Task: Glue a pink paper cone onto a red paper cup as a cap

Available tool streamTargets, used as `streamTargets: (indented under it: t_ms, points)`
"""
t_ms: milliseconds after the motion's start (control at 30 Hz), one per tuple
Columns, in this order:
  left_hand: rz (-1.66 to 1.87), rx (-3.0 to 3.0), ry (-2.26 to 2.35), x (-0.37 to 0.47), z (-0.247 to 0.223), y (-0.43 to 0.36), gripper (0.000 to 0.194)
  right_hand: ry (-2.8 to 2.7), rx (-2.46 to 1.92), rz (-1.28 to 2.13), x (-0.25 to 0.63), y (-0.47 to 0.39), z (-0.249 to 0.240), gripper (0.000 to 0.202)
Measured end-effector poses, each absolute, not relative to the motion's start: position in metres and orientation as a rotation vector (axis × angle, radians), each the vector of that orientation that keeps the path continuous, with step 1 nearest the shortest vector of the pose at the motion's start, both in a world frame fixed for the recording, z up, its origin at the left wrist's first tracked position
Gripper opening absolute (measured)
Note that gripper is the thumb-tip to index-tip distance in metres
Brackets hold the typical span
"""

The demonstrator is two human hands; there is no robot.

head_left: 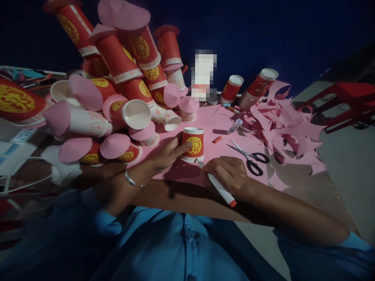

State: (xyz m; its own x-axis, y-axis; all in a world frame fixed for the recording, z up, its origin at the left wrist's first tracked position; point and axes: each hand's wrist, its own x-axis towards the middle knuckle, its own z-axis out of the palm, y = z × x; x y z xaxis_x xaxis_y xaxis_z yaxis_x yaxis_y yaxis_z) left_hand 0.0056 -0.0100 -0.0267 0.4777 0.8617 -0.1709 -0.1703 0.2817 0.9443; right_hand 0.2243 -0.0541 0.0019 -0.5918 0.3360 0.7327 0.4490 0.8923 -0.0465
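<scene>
My left hand (172, 152) grips a red paper cup (197, 134) with a yellow emblem, its thumb lying across the front. The cup stands on pink paper (181, 171), its white rims at top and bottom. My right hand (227, 175) is closed around a white marker pen (220, 189) with an orange-red end. The marker's tip points at the cup's lower rim, where small reddish marks show; whether it touches cannot be made out. An orange-red cap (217, 139) lies on the paper right of the cup. Beyond my right hand lie black-handled scissors (249, 157), blades apart.
Stacked paper cups with pink cones (117, 50) crowd the left and back left. A clear glue-stick-like tube (235, 126) stands behind the scissors. Pink paper scraps (287, 128) heap at the right. Two cup stacks, one a red cup stack (258, 88), stand behind. A red stool (348, 101) is beyond.
</scene>
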Motion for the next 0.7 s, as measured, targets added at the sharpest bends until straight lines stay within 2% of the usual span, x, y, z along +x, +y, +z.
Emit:
streamTargets:
  t_ms: [700]
  points:
    - [0.817, 1.073, 0.799, 0.0063, -0.0235, -0.0098, 0.060, -2.254, -0.517, -0.169, 0.2239, -0.0535, 0.0006, 0.009]
